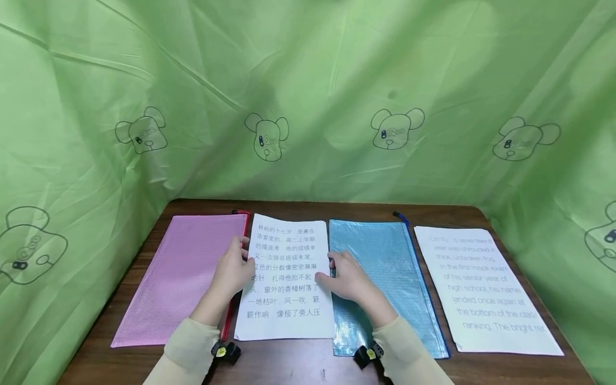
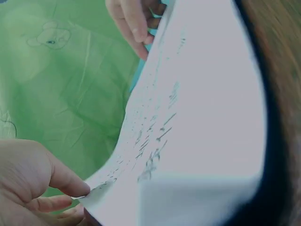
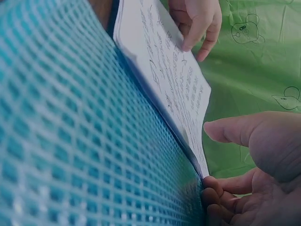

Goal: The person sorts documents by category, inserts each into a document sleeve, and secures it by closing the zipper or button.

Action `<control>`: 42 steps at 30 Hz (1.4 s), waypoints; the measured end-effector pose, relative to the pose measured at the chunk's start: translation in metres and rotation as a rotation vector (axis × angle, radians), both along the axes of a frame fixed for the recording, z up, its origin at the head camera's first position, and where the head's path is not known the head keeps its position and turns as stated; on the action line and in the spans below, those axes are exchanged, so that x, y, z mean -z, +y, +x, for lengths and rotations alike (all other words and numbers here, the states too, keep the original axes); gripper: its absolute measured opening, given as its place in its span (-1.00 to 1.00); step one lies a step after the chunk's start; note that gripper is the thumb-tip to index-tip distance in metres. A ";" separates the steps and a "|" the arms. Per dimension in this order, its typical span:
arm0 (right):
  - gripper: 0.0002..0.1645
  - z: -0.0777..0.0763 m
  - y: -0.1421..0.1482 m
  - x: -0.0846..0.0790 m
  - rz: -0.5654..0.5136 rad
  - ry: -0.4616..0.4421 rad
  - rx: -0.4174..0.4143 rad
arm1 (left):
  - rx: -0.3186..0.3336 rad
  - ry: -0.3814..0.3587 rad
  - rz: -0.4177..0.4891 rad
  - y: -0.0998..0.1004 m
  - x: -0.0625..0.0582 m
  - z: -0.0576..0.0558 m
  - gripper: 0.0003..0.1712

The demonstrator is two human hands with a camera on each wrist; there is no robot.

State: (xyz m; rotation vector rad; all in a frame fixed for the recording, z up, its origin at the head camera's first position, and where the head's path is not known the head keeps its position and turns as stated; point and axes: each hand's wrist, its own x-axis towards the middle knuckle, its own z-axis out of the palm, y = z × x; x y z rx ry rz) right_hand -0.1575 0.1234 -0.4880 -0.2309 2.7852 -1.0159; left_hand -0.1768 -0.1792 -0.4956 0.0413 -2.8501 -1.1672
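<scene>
A stack of white sheets (image 1: 284, 326) printed with Chinese characters lies in the middle of the table, between two zip folders. My left hand (image 1: 234, 271) holds its left edge; in the left wrist view the thumb presses on top of the sheet edge (image 2: 101, 186), with fingers beneath. At the right edge is my right hand (image 1: 350, 279). Its fingertips touch the stack's side in the right wrist view, while the thumb (image 3: 225, 129) stands apart from them. The blue mesh folder (image 1: 380, 267) lies under that hand, and the pink mesh folder (image 1: 187, 283) is beside the left.
Another stack of paper (image 1: 481, 289), printed in English, lies on the right of the brown table (image 1: 289, 363). Red and blue zips edge the folders. A green curtain (image 1: 317, 69) with bear-head drawings surrounds the table's back and sides.
</scene>
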 end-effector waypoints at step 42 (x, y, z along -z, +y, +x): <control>-0.53 -0.011 0.020 -0.022 -0.841 -0.028 -0.077 | 0.157 0.223 0.634 -0.013 -0.029 -0.004 -0.61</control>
